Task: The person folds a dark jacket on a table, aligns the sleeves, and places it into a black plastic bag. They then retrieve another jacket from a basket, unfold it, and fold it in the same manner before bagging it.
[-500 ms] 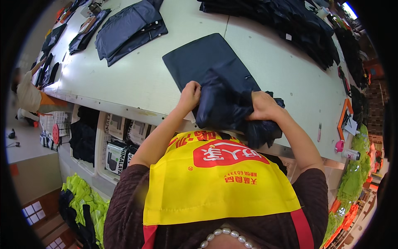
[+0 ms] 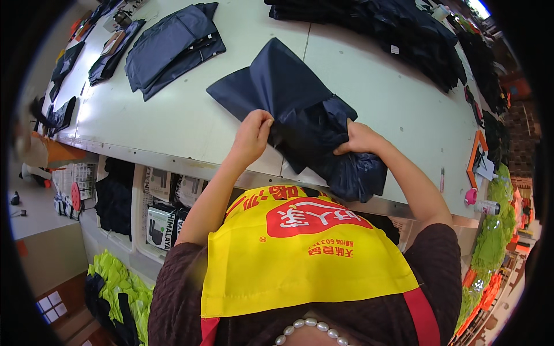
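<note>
A dark navy garment (image 2: 283, 75) lies on the near part of the white table, its far part smooth and flat with a raised fold. Its near part is crumpled, shinier cloth (image 2: 359, 176) that bunches at the table's front edge. My left hand (image 2: 252, 137) is closed, pinching the garment's left side between thumb and fingers. On the right side my right hand (image 2: 363, 140) grips the bunched cloth, thumb on top and the other fingers partly hidden. Which kind of garment it is I cannot tell.
Folded dark garments (image 2: 173, 49) lie at the far left of the white table (image 2: 156, 118), and a large dark pile (image 2: 369, 29) at the far right. An orange frame (image 2: 476, 155), a pen (image 2: 442, 179) and a bottle (image 2: 489, 207) are at the right. Below sit white bins (image 2: 137, 202).
The garment's smooth far part has been pulled up into a fold and shifted left. My left hand has moved slightly left; the bunched cloth now lies lower beside my right hand.
</note>
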A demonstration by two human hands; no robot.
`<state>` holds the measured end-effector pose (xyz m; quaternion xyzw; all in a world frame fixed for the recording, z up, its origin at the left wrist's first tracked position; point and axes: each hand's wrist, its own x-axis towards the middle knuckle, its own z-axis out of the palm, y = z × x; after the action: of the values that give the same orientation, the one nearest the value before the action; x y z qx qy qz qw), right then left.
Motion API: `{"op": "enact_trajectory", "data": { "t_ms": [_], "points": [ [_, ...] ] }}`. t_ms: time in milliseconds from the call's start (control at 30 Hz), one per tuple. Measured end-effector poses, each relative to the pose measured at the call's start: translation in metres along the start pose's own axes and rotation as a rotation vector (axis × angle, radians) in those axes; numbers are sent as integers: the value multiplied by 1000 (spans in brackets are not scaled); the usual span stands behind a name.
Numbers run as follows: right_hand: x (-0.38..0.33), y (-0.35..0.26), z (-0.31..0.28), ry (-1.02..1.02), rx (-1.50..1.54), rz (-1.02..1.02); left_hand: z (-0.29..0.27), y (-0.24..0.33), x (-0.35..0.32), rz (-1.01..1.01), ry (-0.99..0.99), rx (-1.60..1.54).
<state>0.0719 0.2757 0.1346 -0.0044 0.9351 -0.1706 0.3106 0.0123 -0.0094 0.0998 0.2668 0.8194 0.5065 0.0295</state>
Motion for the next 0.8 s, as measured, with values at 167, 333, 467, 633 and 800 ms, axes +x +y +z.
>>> {"op": "enact_trajectory", "data": {
  "t_ms": [167,333,467,633,800],
  "points": [
    [-4,-36,-2,80,-144,75,2,41,17,320,172,162],
    [2,-29,-5,146,-35,131,9,52,10,469,70,193],
    [20,4,21,266,163,162,16,9,-22,-178,71,4],
    [24,-7,21,313,171,199,52,-30,-9,-455,-134,-214],
    [15,-5,12,301,183,303,34,8,10,-50,-2,417]
  ]
}}
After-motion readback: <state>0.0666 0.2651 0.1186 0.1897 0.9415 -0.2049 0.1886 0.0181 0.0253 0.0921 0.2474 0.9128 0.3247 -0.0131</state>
